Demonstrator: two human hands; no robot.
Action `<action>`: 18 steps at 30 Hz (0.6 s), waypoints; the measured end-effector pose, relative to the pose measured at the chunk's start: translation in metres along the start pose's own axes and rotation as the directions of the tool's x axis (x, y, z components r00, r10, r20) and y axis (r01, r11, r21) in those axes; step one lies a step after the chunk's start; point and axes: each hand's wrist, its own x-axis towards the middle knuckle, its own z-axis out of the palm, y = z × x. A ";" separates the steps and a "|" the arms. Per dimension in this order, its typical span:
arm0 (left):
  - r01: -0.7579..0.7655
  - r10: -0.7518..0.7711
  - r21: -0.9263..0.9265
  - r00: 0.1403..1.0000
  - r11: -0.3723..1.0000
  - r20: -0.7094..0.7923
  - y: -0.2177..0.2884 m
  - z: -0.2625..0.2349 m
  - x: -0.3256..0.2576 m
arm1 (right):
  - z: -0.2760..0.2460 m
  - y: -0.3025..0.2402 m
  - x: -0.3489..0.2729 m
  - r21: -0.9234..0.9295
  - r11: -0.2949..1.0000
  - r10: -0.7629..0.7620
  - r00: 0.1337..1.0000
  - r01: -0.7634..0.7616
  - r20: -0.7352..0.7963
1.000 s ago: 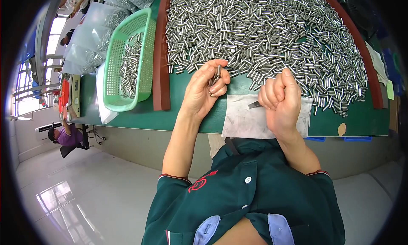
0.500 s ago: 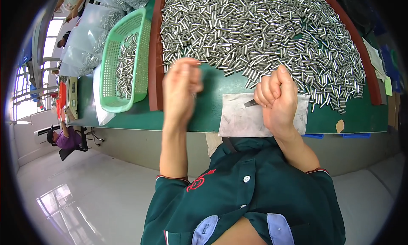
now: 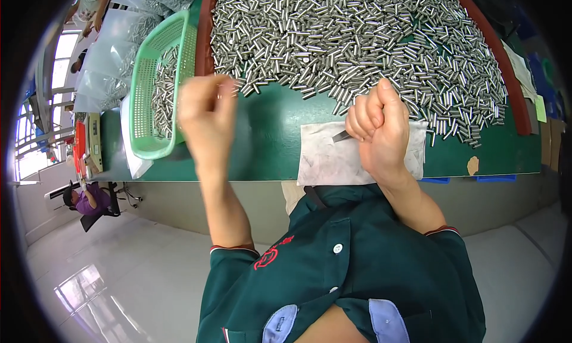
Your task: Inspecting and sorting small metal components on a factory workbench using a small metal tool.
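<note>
My left hand (image 3: 205, 114) hovers at the right side of the green basket (image 3: 185, 87), beside the red-brown rail. Its fingers are curled and slightly smeared by motion; whatever may be inside them is hidden. Short shiny metal pins (image 3: 164, 99) lie in the basket. My right hand (image 3: 384, 122) is closed in a fist over the stained white cloth (image 3: 319, 161), thumb uppermost. From the little-finger side pokes the flat dark tip of a tool (image 3: 341, 136); the fist hides the rest. A wide heap of similar metal pins (image 3: 333, 39) covers the table beyond both hands.
Red-brown rails (image 3: 204, 33) border the heap on both sides. Clear plastic bags of metal parts (image 3: 113, 51) stand left of the basket. Beyond the table's left end, a seated person in purple (image 3: 92, 200) is visible. The green table's front edge (image 3: 262, 180) runs near my waist.
My left hand has moved left from the heap's near edge toward the basket. My right hand stays closed over the cloth, and the whole view has shifted slightly.
</note>
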 end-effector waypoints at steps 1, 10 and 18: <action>-0.092 0.096 -0.081 0.995 0.992 0.042 0.008 0.013 -0.009 | 0.002 0.001 -0.001 0.004 1.000 0.008 1.000 -0.008 0.007; -0.107 0.115 -0.049 0.972 0.993 0.207 0.040 0.064 -0.035 | 0.003 0.001 -0.001 0.014 1.000 0.009 1.000 -0.009 0.008; -0.184 0.185 -0.026 0.950 0.983 0.252 0.041 0.053 -0.039 | 0.000 0.001 0.000 0.013 1.000 0.016 1.000 -0.016 0.003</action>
